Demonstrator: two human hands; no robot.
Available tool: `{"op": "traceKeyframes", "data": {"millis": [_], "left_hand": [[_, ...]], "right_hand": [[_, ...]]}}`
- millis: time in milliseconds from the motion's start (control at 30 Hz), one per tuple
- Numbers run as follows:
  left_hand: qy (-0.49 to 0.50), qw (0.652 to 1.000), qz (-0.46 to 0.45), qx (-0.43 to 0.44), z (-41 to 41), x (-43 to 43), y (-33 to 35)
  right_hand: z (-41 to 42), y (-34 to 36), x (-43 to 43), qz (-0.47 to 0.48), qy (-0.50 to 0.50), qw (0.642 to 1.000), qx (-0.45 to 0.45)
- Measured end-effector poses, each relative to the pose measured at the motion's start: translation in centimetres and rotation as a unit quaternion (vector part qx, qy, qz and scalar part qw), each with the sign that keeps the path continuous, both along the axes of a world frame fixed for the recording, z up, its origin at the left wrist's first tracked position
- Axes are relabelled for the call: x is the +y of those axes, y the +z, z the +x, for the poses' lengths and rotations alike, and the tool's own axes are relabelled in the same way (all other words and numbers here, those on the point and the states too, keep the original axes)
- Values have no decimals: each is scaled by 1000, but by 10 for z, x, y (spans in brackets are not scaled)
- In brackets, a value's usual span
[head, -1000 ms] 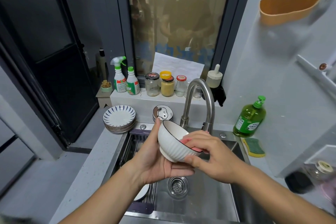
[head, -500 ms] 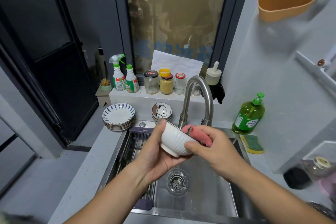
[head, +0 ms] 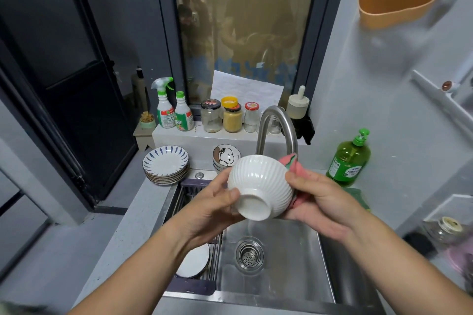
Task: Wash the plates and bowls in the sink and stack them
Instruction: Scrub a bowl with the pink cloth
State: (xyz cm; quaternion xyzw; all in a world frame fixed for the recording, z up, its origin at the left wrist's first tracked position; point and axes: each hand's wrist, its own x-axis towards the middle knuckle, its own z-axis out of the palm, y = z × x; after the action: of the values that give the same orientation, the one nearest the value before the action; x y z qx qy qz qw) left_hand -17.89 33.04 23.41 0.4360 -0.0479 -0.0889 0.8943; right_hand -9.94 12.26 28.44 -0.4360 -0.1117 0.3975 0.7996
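Spray bottles point(head: 163, 110), jars point(head: 232, 117) on ledge point(head: 194, 137); green soap bottle point(head: 349, 161) right; orange holder point(head: 399, 5) on wall point(head: 371, 84).

Two hands point(head: 212, 202) point(head: 325, 203), one bowl point(head: 258, 181), one cloth point(head: 289, 161), three lidded jars point(head: 211, 117) point(head: 232, 119) point(head: 250, 119).

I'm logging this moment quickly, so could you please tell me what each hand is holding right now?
Left hand: grips the white ribbed ceramic bowl.
Right hand: holds the pink cloth, pressed against that bowl.

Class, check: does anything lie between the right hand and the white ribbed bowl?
Yes: a pink cloth sits between the right hand and the white ribbed bowl. The left hand holds it bare.
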Motion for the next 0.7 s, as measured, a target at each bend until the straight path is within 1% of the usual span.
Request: {"op": "traceKeyframes", "data": {"millis": [67, 167, 233, 267, 333, 400, 433, 500, 533, 567, 600, 633, 667, 700], "left_hand": [[13, 1000, 2, 11, 1, -2, -1], [61, 997, 35, 25, 2, -7, 0], [111, 992, 40, 34, 2, -10, 2], [132, 990, 35, 40, 1, -12, 2], [159, 986, 30, 50, 0, -16, 2], [182, 981, 38, 57, -1, -18, 3], [191, 979, 43, 58, 0, -19, 3], [197, 977, 57, 54, 1, -22, 5], [195, 977, 69, 50, 1, -24, 6], [193, 976, 87, 43, 2, -27, 6], [189, 975, 109, 34, 2, -29, 6], [184, 974, 131, 25, 2, -30, 6], [180, 972, 147, 19, 2, -31, 6], [178, 971, 155, 20, 2, -30, 6]], "right_hand": [[-1, 0, 2, -11, -16, 999, 27], [-6, -3, 7, -28, -36, 997, 59], [-7, -4, 10, -54, -77, 994, 50], [-7, -5, 13, -74, -121, 990, 25], [-7, -9, 15, -93, -235, 966, -55], [-15, -6, 14, -91, -322, 923, -188], [-20, -5, 14, -101, -324, 901, -271], [-29, -10, 20, -127, -257, 861, -420], [-28, -15, 23, -151, -221, 833, -484], [-25, -19, 27, -181, -207, 796, -539], [-21, -20, 31, -210, -208, 756, -584], [-17, -20, 33, -229, -209, 724, -616], [-12, -19, 36, -236, -206, 707, -634], [-9, -18, 38, -235, -200, 709, -634]]}}
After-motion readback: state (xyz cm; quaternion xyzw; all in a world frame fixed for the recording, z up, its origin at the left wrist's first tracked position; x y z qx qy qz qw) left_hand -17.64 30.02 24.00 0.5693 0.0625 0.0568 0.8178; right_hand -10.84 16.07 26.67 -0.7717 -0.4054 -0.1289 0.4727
